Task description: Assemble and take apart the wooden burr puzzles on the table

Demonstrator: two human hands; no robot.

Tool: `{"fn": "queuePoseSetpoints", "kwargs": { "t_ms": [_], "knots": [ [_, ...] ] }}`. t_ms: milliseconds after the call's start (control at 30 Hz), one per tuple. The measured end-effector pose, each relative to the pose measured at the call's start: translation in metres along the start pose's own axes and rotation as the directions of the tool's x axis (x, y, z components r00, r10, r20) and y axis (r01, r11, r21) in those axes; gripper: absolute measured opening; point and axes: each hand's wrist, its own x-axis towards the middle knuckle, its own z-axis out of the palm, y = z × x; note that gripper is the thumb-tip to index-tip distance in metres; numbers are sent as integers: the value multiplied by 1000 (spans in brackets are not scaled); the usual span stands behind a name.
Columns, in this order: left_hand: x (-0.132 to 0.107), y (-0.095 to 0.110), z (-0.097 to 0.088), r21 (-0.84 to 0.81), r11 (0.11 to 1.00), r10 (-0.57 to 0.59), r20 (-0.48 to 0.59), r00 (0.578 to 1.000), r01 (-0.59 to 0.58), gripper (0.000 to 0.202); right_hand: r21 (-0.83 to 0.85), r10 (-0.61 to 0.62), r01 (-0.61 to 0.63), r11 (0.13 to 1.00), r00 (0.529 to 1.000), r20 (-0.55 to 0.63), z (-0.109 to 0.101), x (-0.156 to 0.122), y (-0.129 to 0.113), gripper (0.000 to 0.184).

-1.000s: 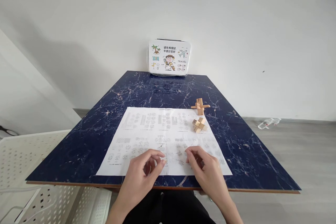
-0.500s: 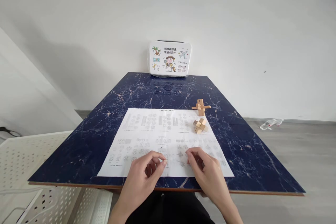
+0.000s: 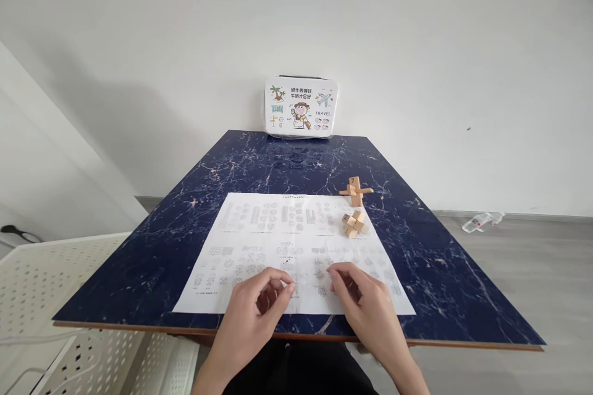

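left hand (image 3: pixel 252 307) and right hand (image 3: pixel 367 303) curl above printed sheet (image 3: pixel 301 247), finger gaps narrow; wooden knot (image 3: pixel 355 224), wooden cross (image 3: pixel 356 192) sit beyond right.

I cannot read the small print (image 3: pixel 295 197) on the paper sheet (image 3: pixel 306 238), whose near edge the left hand (image 3: pixel 254 305) and right hand (image 3: pixel 365 302) partly hide

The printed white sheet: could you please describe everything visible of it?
The printed white sheet looks like paper, faintly creased, and lies flat near the front edge of the dark blue tabletop. Rows of grey diagrams cover it, with captions too small to read. The smaller wooden puzzle rests on its far right part; the puzzle marked 3 overlaps its far edge in view. The left hand and right hand hide parts of its near side; contact is unclear.
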Motion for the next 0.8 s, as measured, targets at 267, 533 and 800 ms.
{"fn": "queuePoseSetpoints", "kwargs": {
  "t_ms": [267,533,800],
  "knots": [
    [-1,0,0,-16,1000,-8,10,1000,9,21,-6,-5,5,1000,1000,7,1,1,1,32],
    [1,1,0,-2,1000,-28,21,999,28,28,28,-1,1,1000,1000,-4,1,-1,3,33],
    [1,2,1,-25,999,-31,10,999,31,24,46,6,-6,999,1000,0,3,0,5,31]
  ]
}}
